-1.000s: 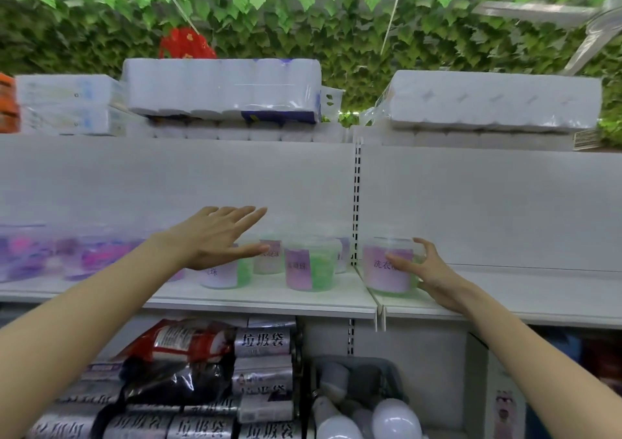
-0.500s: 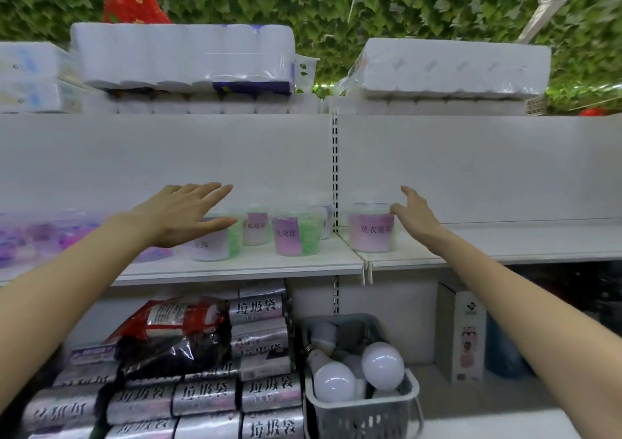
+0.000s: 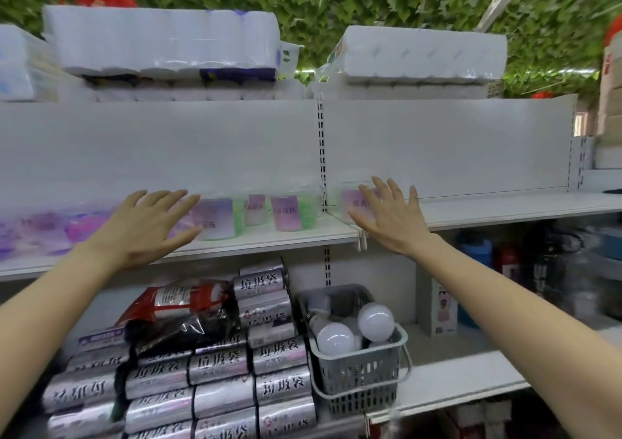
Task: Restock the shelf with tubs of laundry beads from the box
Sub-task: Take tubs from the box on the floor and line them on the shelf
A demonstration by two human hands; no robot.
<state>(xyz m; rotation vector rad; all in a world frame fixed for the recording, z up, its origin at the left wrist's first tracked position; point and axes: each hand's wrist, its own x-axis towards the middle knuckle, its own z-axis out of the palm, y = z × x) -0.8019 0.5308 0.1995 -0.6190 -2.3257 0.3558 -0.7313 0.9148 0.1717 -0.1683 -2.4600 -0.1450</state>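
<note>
- The left hand (image 3: 144,226), left of the slotted upright (image 3: 321,156), is held flat with fingers spread and holds nothing. The right hand (image 3: 392,218), right of the upright, is likewise spread and empty.
- The right fingers overlap the lone tub (image 3: 351,203) just right of the upright; I cannot tell whether they touch it. A careless sweep could tip it off the shelf (image 3: 269,241).
- Left of the upright, the other tubs (image 3: 218,218) stand near the front, and the left fingertips could knock the nearest.
- The box is out of view.
</note>
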